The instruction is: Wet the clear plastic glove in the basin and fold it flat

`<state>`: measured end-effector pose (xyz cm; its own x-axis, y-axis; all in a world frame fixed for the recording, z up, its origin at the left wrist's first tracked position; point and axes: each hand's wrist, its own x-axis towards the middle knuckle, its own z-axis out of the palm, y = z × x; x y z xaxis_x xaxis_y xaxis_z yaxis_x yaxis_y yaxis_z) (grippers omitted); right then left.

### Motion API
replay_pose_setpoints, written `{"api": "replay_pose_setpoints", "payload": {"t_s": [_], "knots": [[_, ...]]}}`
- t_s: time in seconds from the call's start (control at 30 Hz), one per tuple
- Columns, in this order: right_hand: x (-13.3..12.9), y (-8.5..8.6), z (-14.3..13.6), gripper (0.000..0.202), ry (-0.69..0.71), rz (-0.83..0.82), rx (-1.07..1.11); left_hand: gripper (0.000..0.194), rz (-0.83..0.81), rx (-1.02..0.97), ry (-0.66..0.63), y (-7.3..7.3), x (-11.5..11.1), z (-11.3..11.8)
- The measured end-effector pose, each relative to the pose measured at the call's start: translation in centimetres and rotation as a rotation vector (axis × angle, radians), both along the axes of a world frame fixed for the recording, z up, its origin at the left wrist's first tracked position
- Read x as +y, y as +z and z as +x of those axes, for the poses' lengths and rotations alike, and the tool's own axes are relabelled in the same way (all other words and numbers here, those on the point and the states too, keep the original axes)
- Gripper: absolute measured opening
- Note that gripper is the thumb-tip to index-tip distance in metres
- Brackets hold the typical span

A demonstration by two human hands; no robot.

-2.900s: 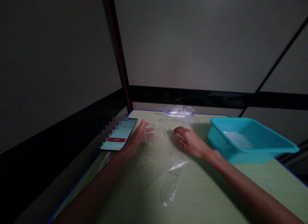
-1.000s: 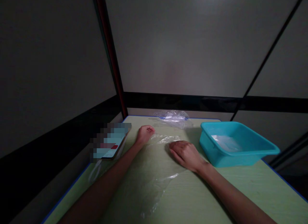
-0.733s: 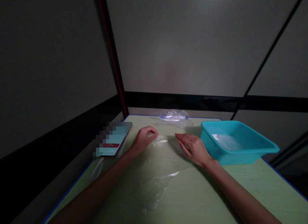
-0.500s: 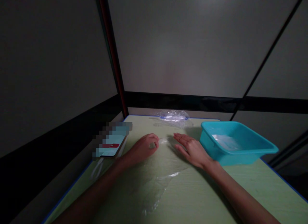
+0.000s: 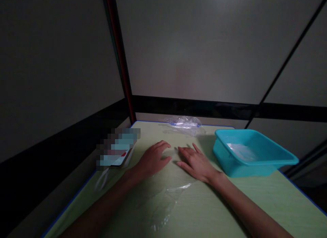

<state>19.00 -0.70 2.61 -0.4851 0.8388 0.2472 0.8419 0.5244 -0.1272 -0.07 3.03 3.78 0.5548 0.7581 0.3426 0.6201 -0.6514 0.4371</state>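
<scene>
Uncurled since half a second ago, from a rounded pinch to a loose spread with thumb and fingers well apart: left hand [image 5: 154,159]. Shifted slightly leftward over the same spell, to just beside it: right hand [image 5: 196,163], palm down, fingers fanned. Whether touching the film or just above it, cannot tell for either. Below both, pale yellow-green tabletop [image 5: 201,214], faintly grained and edged in blue, pushed into a dim corner. Behind, grey wall panels [image 5: 194,57] crossed by a glossy black band [image 5: 189,106], with a dark red upright strip [image 5: 120,60] at the corner. Near the left edge, a phone [image 5: 120,159], partly pixelated, beside a white strap [image 5: 102,179]. At the right, a turquoise basin [image 5: 245,169] with something whitish [image 5: 241,151] inside. By the far edge, crumpled clear plastic [image 5: 186,124], catching light. Lying on the tabletop beneath and nearer than the hands, a clear plastic film [image 5: 170,197]: thin, nearly invisible against the green, betrayed by one bright slanting crease and small glints along a wrinkled near end; exact outline hard to make out.
</scene>
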Motion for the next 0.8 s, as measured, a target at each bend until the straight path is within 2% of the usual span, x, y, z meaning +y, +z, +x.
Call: {"api": "replay_pose_setpoints", "payload": {"t_s": [0.13,0.23,0.47,0.8], "knots": [[-0.3,0.3,-0.5,0.046,0.008,0.026,0.017,0.040,0.064,0.055,0.022,-1.1,-0.5,0.7],[-0.1,0.2,-0.5,0.049,-0.008,0.027,0.035,0.045,0.097,0.132,-0.028,-1.8,-0.9,1.1],[0.3,-1.6,-0.2,0.063,-0.006,-0.099,-0.051,0.047,0.108,0.340,-0.107,-3.6,-1.3,1.3],[0.0,-2.6,1.2,0.074,-0.098,-0.129,-0.074,0.048,0.104,0.359,-0.108,-3.6,-1.6,1.0]]}}
